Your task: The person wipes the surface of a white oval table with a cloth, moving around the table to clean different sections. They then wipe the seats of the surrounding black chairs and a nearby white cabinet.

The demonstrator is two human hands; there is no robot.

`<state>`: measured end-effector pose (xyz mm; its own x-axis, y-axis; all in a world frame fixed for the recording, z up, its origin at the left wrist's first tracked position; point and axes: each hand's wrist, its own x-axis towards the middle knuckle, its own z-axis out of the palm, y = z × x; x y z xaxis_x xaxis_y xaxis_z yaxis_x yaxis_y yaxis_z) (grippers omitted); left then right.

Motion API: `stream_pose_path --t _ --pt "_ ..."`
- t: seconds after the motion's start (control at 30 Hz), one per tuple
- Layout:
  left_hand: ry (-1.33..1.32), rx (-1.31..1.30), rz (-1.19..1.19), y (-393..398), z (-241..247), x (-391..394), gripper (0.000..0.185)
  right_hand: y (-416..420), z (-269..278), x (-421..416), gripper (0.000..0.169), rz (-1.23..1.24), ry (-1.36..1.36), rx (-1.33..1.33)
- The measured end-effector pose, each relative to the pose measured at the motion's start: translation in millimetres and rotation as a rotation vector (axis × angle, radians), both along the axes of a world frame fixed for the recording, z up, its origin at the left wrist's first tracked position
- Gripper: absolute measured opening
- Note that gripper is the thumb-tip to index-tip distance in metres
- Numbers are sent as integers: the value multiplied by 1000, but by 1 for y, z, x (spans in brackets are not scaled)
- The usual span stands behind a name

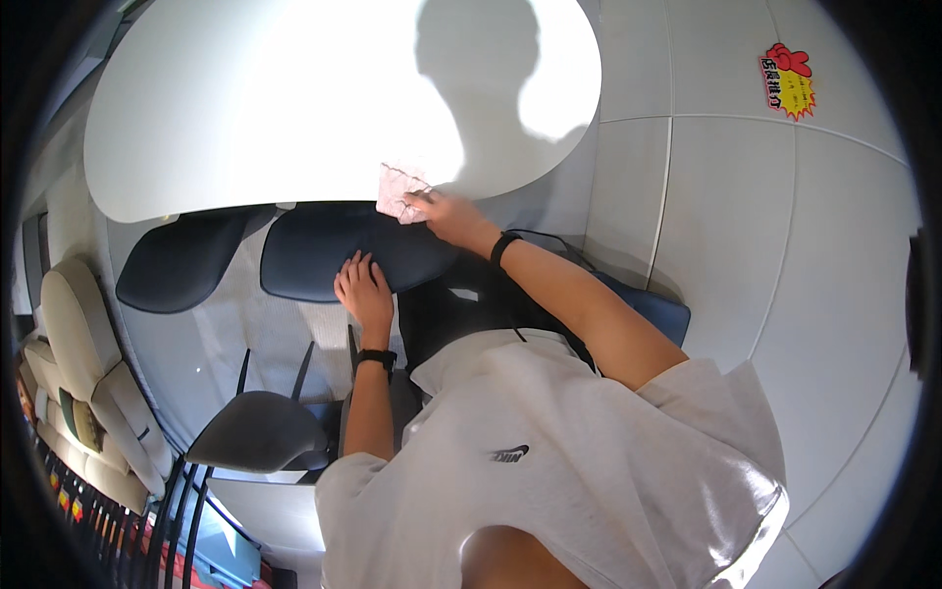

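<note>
My right hand (456, 219) holds a pale pink cloth (401, 193) by its right side. The cloth lies at the near edge of a glossy white oval table (184, 147), partly over that edge. My left hand (366, 291) rests on a dark blue chair seat (309, 254) with its fingers slightly apart and nothing in it. Black bands are around both my wrists. A shadow of a head and shoulders falls across the right part of the tabletop.
Another dark blue chair (180, 261) stands to the left, partly under the table. A dark grey chair (257, 431) is at the lower left. Farther left is a beige sofa (81, 324). At right, a red and yellow sign (789, 82) bearing writing is on the pale panelled surface.
</note>
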<state>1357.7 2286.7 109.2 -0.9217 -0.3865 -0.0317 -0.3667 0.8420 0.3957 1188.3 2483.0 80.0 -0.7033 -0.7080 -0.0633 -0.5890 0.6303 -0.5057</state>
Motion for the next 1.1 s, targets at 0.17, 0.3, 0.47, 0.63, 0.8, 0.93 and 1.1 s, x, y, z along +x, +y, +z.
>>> stream_pose_path --t 0.17,0.3,0.47,0.63,0.8,0.93,1.1 --pt "17 17 29 2 4 -10 25 23 4 -22 72 128 -15 220" --pt "-8 -6 62 0 2 -18 26 47 12 -37 73 236 44 322" --pt "-29 -1 201 0 -3 -15 28 108 19 -57 71 315 23 105" --pt "31 0 407 58 4 -52 29 235 4 -116 57 319 72 -31" --pt "69 -11 368 141 18 -130 32 365 -9 -252 58 34 8 -14" --pt "-6 123 225 205 22 -215 38 391 6 -395 63 -145 22 249" --pt "-36 191 194 238 -5 -269 44 350 -8 -464 55 -259 10 259"
